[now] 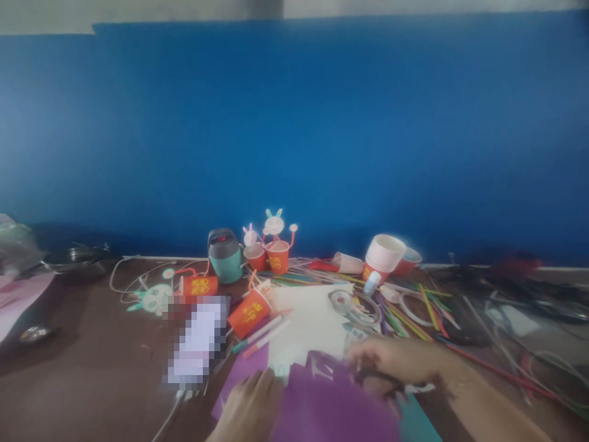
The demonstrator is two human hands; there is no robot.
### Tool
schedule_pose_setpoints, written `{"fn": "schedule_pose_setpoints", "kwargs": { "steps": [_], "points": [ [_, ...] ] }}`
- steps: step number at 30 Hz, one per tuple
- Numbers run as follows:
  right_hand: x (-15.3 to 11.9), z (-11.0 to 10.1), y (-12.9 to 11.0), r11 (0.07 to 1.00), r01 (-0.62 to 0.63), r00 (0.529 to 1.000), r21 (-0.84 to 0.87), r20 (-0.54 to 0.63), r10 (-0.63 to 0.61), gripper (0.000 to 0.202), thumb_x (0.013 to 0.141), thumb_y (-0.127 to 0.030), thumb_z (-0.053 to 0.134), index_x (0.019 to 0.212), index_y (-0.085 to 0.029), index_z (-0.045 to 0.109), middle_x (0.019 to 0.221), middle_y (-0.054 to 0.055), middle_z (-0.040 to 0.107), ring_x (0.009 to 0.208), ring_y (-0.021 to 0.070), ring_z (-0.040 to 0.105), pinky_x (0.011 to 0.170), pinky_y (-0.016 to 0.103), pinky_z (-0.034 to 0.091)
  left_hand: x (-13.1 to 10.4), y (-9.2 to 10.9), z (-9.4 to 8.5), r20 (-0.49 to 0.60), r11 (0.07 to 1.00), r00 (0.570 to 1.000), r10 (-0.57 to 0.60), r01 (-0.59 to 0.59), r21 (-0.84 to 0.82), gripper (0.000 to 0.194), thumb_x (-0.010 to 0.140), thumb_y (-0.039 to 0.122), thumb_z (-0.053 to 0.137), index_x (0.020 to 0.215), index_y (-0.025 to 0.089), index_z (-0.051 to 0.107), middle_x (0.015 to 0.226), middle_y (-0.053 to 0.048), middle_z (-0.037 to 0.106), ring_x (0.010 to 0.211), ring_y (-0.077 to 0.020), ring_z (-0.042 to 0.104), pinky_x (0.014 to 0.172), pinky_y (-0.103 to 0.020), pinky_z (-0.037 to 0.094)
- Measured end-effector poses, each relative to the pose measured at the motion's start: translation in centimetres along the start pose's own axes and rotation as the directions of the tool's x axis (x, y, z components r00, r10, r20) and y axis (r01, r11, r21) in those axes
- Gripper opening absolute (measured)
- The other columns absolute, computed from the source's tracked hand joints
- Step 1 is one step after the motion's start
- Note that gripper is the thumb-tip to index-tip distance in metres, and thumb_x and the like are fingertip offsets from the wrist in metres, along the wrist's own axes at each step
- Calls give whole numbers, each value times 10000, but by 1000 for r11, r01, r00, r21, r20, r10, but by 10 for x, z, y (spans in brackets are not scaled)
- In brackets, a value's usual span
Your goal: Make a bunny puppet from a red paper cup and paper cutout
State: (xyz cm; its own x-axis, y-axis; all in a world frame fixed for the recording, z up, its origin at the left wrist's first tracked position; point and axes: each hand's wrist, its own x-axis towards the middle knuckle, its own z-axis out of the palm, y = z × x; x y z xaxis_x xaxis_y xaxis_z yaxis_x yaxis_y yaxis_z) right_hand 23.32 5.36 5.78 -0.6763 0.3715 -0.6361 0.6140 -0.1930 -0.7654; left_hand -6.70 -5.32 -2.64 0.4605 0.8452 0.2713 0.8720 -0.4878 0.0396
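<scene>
Purple paper (335, 402) with cut-out gaps along its top edge lies in front of me. My left hand (253, 402) is at its left edge, fingers bent and closed on it; the fingertips are partly hidden. A small white piece with teal lines (280, 370) shows by those fingers. On the right, my right hand (381, 362) is closed around dark-handled scissors (384, 379), slightly blurred; their blades are not clear. White paper (306, 319) lies beyond the purple sheet, and a teal sheet (416, 420) sticks out beneath it.
Two markers (267, 334) and a tipped red cup (250, 312) lie left of the white paper, near a phone (197, 344). Cups with rabbit figures (277, 256) stand behind, beside a teal jar (224, 258). Tape rolls (356, 309), stacked cups (384, 255) and coloured sticks (405, 322) are right.
</scene>
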Motion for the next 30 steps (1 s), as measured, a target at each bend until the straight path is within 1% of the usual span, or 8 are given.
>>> {"fn": "schedule_pose_setpoints", "kwargs": {
  "steps": [2, 5, 8, 12, 17, 21, 27, 30],
  "points": [
    [21, 10, -6, 1000, -22, 993, 21, 117, 20, 265, 734, -390, 663, 835, -158, 583, 544, -58, 557, 363, 62, 491, 349, 149, 375, -1, -1, 3, -1, 1000, 1000, 5, -5, 4, 189, 771, 55, 569, 836, 227, 526, 788, 23, 604, 673, -169, 579, 557, -281, 436],
    [47, 15, -8, 997, -10, 984, 73, 176, -3, 313, 712, -435, 691, 794, -155, 578, 552, -54, 584, 375, 64, 523, 351, 141, 395, -3, -1, 5, -19, 1000, 1000, 20, -20, 11, 199, 764, 45, 572, 837, 223, 520, 776, 20, 597, 659, -170, 579, 538, -274, 434],
    [62, 15, -11, 993, -20, 979, 113, 205, -3, 318, 739, -459, 654, 740, -150, 581, 567, -35, 610, 365, 79, 550, 325, 156, 410, -2, -1, 3, -33, 999, 999, 36, -35, 23, 193, 768, 39, 565, 824, 218, 519, 770, 12, 600, 635, -163, 577, 520, -266, 427],
    [68, 18, -26, 992, -5, 987, 123, 158, -15, 305, 722, -438, 679, 701, -146, 593, 558, -29, 625, 367, 79, 570, 324, 147, 402, 0, 1, -1, 21, 998, 998, 54, -55, 13, 195, 767, 26, 555, 814, 213, 530, 781, 3, 614, 631, -164, 581, 509, -264, 436],
    [69, 18, -44, 996, -65, 988, 58, 143, 56, 336, 662, -451, 735, 656, -137, 618, 536, -19, 639, 380, 75, 569, 346, 143, 375, -1, 2, -3, 91, 1000, 996, 26, -26, -6, 188, 786, 31, 539, 852, 207, 535, 822, -7, 624, 657, -159, 597, 534, -237, 466],
    [74, 13, -47, 997, -72, 987, 19, 146, 69, 328, 652, -439, 745, 624, -132, 631, 474, -31, 609, 338, 63, 518, 325, 143, 343, -1, 1, -2, 106, 1000, 994, 16, -14, -19, 220, 781, 13, 531, 880, 209, 540, 833, 3, 626, 655, -165, 606, 540, -246, 486],
    [77, 4, -46, 995, -80, 996, -63, 38, 82, 260, 641, -378, 758, 714, -132, 717, 493, -44, 608, 326, 37, 480, 281, 134, 232, -1, 1, -3, 101, 1000, 994, 27, -28, 6, 254, 758, -15, 530, 880, 207, 536, 843, 6, 632, 650, -171, 605, 530, -249, 491],
    [79, 2, -49, 993, -79, 995, -85, 49, 83, 258, 639, -379, 755, 702, -132, 714, 485, -42, 606, 322, 37, 475, 276, 136, 215, 0, 1, -4, 95, 1000, 995, 27, -29, 13, 263, 755, -16, 529, 877, 217, 533, 831, 18, 629, 638, -174, 602, 515, -256, 488]
  ]
}}
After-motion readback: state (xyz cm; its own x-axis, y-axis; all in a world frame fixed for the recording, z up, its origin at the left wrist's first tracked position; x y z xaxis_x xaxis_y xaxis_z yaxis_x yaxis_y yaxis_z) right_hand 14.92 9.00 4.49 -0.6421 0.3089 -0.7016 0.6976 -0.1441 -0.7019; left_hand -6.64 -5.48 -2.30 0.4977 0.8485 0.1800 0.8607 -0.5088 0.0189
